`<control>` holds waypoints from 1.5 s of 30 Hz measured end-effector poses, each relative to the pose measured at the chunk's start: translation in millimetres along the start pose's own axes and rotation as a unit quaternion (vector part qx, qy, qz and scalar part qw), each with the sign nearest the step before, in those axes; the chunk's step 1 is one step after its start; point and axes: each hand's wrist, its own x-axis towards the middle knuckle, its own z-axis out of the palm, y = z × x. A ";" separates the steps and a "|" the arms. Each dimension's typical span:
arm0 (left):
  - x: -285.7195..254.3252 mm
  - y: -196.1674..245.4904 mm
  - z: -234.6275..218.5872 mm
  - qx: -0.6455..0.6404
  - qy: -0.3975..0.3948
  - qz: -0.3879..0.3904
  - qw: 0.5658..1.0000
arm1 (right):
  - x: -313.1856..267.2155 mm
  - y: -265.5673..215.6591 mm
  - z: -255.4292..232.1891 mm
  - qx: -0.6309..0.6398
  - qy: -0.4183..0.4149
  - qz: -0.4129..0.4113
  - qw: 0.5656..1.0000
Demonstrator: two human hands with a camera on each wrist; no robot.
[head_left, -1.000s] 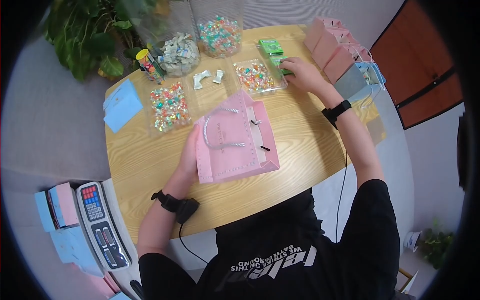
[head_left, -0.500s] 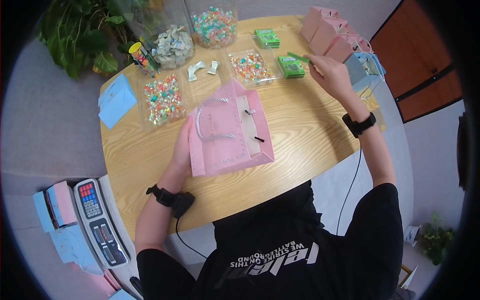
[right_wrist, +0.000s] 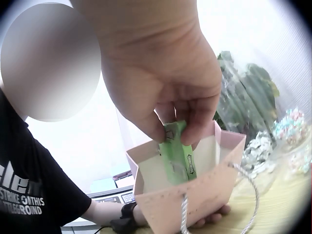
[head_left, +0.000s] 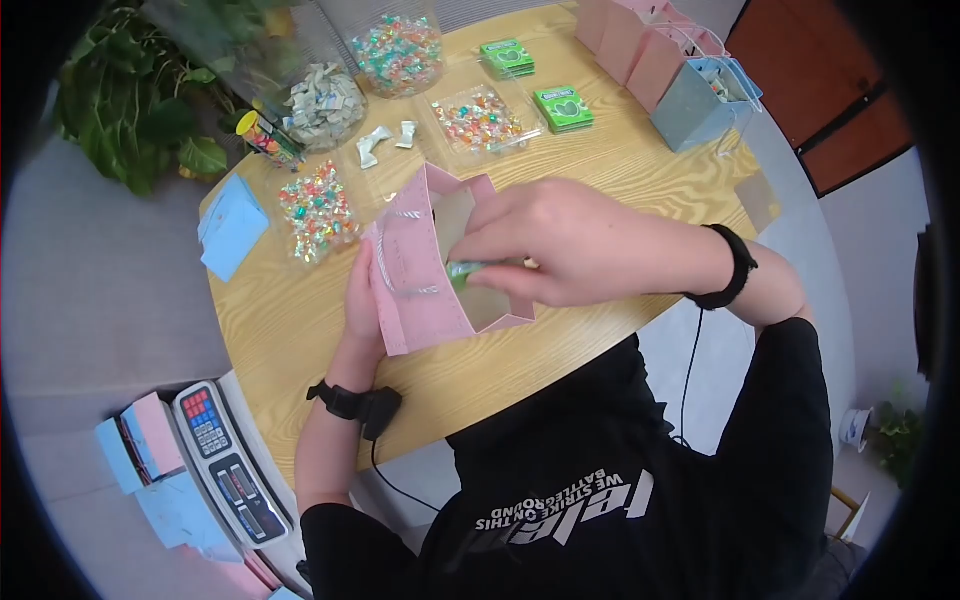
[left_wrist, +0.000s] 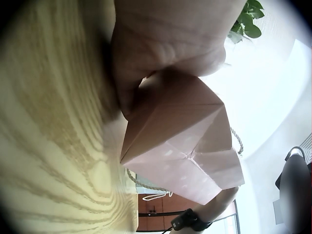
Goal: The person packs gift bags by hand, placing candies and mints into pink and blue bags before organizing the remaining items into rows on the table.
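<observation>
A pink paper bag (head_left: 415, 275) with silver rope handles leans over the wooden table, its mouth facing right. The left hand (head_left: 362, 300) holds it at the base; in the left wrist view that hand (left_wrist: 165, 48) has its fingers partly hidden by the bag (left_wrist: 170, 146). At the bag's mouth, the right hand (head_left: 560, 245) pinches a small green box (head_left: 462, 272). From the right wrist view, the right hand (right_wrist: 165, 87) grips the top of the green box (right_wrist: 178, 156), whose lower part is inside the bag (right_wrist: 195, 200).
Trays of wrapped candies (head_left: 318, 212) (head_left: 480, 122), clear tubs (head_left: 397, 55), white packets (head_left: 370, 145) and green box stacks (head_left: 563, 108) (head_left: 508, 58) stand beyond the bag. Blue envelopes (head_left: 232, 228) lie left; pink bags (head_left: 655, 65) and a blue bag (head_left: 700, 105) stand back right.
The right hand has moved from the green stacks leftward to the pink bag's mouth, carrying a green box. The bag's mouth has opened wider, and the left hand still holds the bag.
</observation>
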 end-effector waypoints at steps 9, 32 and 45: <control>-2.8 -1.4 -4.5 -0.065 -0.073 -0.011 0.995 | 17.5 20.6 62.9 0.102 -0.223 0.097 0.965; -2.1 -1.6 1.2 -0.023 -0.027 -0.014 0.999 | 31.0 7.5 46.8 0.077 -0.419 0.048 0.904; -3.0 0.3 1.1 -0.012 -0.025 0.015 0.999 | 8.4 30.3 -1.4 0.060 -0.102 0.063 0.991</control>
